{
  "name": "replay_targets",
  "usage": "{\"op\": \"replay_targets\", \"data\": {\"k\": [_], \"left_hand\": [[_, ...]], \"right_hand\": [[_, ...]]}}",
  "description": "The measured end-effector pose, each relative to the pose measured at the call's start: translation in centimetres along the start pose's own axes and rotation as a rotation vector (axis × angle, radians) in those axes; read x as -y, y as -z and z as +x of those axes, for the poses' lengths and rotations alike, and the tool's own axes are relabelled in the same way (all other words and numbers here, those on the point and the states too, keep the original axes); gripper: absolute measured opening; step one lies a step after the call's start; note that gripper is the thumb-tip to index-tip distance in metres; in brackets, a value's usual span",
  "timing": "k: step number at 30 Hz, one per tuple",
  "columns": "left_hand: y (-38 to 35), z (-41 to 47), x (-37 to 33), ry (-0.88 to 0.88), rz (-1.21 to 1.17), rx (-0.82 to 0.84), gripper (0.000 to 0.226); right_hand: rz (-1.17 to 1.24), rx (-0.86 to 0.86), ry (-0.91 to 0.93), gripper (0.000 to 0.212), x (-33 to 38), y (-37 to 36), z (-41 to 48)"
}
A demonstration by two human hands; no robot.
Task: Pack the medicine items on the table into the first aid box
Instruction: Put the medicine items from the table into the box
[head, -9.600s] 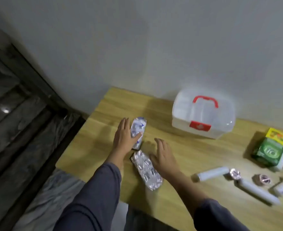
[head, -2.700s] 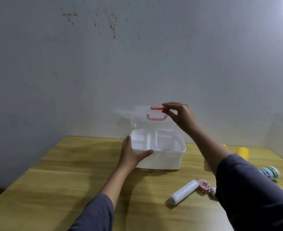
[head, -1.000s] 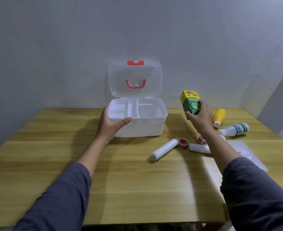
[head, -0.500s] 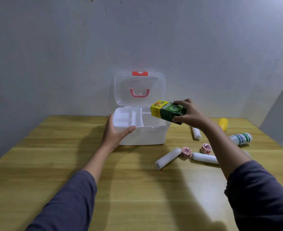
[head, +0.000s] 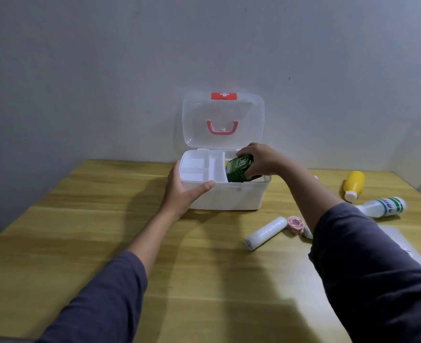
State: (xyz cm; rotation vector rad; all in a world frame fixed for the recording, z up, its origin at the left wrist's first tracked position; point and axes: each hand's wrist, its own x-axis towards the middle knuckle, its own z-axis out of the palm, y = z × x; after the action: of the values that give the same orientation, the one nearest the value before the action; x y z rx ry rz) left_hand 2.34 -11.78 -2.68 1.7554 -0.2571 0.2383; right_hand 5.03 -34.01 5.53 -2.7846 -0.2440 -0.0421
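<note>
Right hand (head: 259, 160) clenched on the green box (head: 239, 168), tipped on a slant and half inside the big right part of the first aid box (head: 225, 194), with its long side leaning up toward the open lid (head: 223, 120); big white letters "OB" on the green box, smaller words too blurry to read. Left hand (head: 183, 191) wrapped round the left front corner of the first aid box, holding it on the tabletop (head: 80, 243). Near the right arm and not packed yet: white roll (head: 266, 233), pink tape roll (head: 295, 225), yellow bottle (head: 354, 184) and white bottle (head: 384, 207) with green stripes.
</note>
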Motion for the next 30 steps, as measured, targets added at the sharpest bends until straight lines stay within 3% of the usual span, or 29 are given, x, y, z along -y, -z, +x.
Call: {"op": "replay_targets", "data": {"k": [6, 15, 23, 30], "left_hand": [[0.1, 0.3, 0.6, 0.002, -0.001, 0.001, 0.094], [0.1, 0.3, 0.6, 0.004, 0.004, 0.01, 0.102], [0.2, 0.3, 0.5, 0.023, 0.033, 0.018, 0.107], [0.2, 0.5, 0.8, 0.017, 0.019, 0.016, 0.1]], "right_hand": [[-0.006, -0.023, 0.033, 0.075, -0.6, -0.8, 0.3], [-0.163, -0.043, 0.088, 0.063, -0.8, 0.1, -0.8], [-0.147, 0.003, 0.105, 0.054, 0.0, -1.3, 0.0], [-0.199, 0.067, 0.101, 0.029, 0.1, -1.7, 0.7]]}}
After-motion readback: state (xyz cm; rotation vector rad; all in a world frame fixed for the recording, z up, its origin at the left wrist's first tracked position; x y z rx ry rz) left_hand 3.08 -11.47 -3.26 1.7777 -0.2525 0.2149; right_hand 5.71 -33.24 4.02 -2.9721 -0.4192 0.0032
